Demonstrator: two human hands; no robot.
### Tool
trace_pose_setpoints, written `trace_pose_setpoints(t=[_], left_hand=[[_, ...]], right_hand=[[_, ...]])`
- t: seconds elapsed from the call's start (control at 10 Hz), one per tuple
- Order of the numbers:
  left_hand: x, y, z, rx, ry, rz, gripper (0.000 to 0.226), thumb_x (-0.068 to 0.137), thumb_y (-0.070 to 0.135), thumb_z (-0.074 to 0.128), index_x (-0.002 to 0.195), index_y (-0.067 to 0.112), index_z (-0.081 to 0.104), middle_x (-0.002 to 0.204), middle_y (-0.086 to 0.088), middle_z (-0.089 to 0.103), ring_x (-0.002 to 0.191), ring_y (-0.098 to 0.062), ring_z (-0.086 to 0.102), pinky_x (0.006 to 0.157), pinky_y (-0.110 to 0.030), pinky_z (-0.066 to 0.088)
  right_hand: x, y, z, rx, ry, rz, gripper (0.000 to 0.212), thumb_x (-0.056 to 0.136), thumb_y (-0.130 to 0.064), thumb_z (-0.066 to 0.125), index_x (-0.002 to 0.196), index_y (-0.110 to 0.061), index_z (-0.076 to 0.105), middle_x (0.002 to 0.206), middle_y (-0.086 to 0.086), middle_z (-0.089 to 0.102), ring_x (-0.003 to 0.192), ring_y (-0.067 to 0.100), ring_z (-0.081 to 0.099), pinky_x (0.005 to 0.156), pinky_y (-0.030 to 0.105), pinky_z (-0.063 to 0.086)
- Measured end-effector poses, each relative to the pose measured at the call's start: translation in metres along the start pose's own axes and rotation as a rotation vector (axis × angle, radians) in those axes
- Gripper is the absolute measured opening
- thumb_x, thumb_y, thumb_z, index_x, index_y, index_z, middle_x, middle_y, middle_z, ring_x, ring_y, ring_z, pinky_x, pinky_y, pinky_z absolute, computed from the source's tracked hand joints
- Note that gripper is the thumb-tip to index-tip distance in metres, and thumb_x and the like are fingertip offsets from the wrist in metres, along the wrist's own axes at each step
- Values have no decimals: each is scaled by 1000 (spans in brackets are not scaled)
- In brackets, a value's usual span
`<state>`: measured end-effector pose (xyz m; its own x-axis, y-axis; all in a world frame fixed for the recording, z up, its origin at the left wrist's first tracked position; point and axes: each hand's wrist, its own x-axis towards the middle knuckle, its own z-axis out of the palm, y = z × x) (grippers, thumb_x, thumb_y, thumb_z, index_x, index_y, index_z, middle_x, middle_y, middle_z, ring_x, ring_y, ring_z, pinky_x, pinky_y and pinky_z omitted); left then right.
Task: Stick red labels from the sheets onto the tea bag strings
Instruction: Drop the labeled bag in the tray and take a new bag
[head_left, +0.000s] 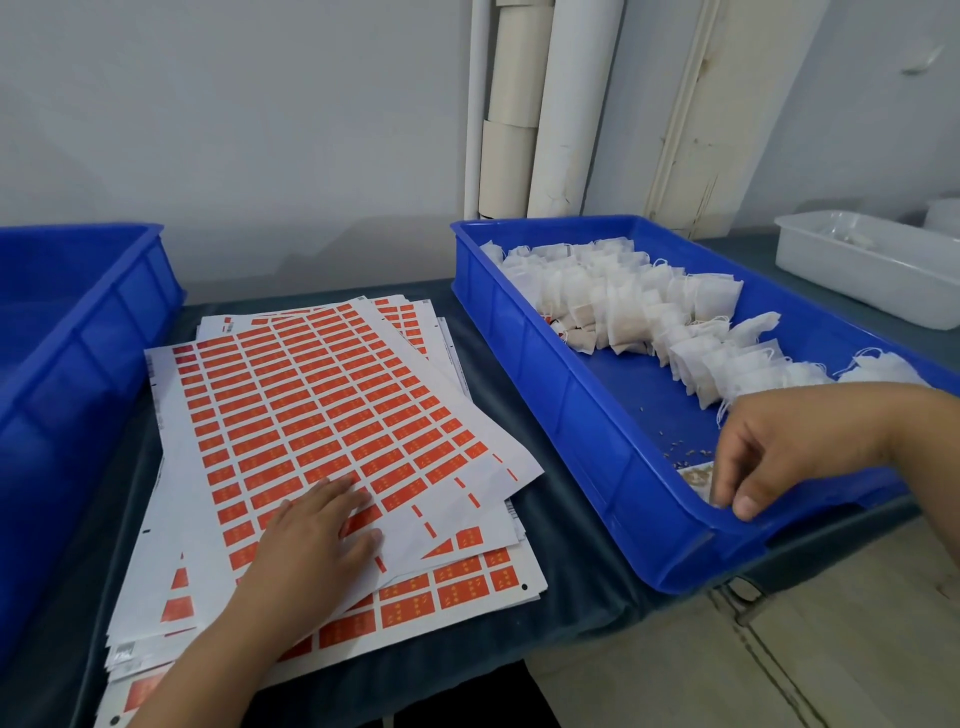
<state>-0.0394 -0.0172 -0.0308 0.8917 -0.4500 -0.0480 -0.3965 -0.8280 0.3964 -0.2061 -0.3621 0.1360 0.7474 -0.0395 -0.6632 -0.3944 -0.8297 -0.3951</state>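
Neither grip holds a label: left hand (317, 525) lies flat on the sheets (322, 415), right hand (769, 457) pinches a tea bag (698, 480) at the tray (597, 441) corner. Loose sheets on the bench could slide while peeling, and tangled strings (727, 405) might drag neighbouring bags.

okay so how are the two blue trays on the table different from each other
The right tray lies wholly in view and holds rows of white tea bags; the left tray is cut off by the frame edge, and what shows of its inside is bare. The right hand reaches into the right tray at its near end, thumb on the rim; no hand touches the left tray. Both are blue plastic with ribbed walls, flanking the label sheets.
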Motion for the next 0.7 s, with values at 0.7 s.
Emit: trace_pose_setpoints(t=[0.7], left_hand=[[-15, 29, -43, -241, 137, 40, 38, 85, 45, 58, 123, 43, 51, 147, 18, 33, 132, -11, 38, 104, -35, 41]], right_hand=[[-3, -88, -25, -34, 1062, -339, 19, 91, -22, 57, 76, -33, 58, 80, -24, 61, 73, -16, 53, 61, 7, 35]])
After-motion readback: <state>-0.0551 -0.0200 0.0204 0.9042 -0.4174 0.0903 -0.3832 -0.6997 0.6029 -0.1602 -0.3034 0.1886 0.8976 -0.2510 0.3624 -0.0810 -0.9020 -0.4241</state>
